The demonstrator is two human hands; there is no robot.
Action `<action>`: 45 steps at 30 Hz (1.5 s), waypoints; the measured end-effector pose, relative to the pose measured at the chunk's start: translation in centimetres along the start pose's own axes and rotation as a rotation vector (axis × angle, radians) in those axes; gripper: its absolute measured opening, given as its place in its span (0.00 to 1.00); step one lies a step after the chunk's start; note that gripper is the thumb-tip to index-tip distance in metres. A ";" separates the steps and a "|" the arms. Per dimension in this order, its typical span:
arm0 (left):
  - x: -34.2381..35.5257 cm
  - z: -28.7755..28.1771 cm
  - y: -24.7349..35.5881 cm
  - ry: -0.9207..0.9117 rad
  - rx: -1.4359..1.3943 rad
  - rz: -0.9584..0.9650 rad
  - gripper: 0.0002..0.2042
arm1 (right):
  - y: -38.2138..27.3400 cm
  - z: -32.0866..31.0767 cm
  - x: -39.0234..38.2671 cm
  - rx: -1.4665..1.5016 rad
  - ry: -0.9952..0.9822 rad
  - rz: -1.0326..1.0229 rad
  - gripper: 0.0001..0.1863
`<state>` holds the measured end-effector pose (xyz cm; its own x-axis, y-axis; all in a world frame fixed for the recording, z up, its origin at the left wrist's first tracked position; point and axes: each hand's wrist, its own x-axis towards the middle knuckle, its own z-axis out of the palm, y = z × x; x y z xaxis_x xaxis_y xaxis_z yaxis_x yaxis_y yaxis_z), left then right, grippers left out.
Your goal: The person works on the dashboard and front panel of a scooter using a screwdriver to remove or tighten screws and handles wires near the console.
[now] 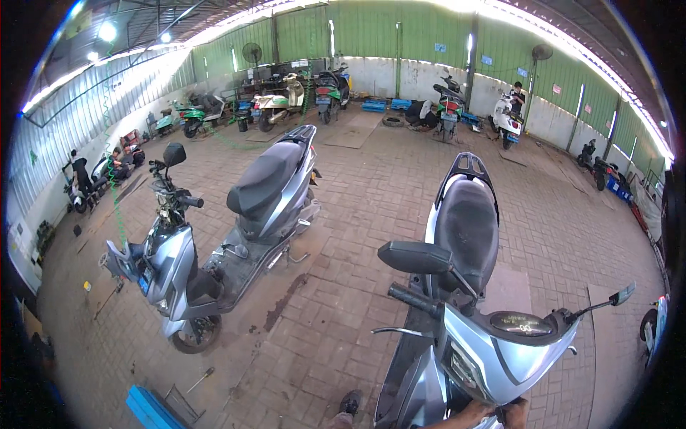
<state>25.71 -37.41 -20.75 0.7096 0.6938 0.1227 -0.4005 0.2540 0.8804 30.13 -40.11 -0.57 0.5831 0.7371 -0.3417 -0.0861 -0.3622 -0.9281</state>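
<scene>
A silver-blue scooter (511, 361) stands close in front of me, its headlight (464, 368) and front panel facing me. Its dash display (522, 326) is lit. My left hand (473, 412) reaches in from the lower edge to the underside of the front panel. Beside it, my right hand (514, 412) is at the same low part of the panel. The panel and the picture's edge hide the fingers of both hands, so whether they grip anything does not show. Above them are the left mirror (416, 257), a black handlebar grip (414, 299) and a brake lever (394, 330).
A second scooter (171, 272), its front cover displaced, stands at left. A screwdriver (201, 380) lies on the brick floor near a blue bench-like object (150, 409). A green coiled hose (107, 143) hangs at left. Several scooters and people are along the far walls.
</scene>
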 end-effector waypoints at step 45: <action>-0.8 0.5 2.1 0.087 -0.193 -0.106 0.15 | 0.7 0.5 -2.5 -0.241 0.078 0.032 0.03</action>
<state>24.62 -37.74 -18.77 0.7040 0.7101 -0.0131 -0.4358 0.4465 0.7815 28.17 -41.96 -0.45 0.6445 0.6800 -0.3496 0.0842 -0.5176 -0.8515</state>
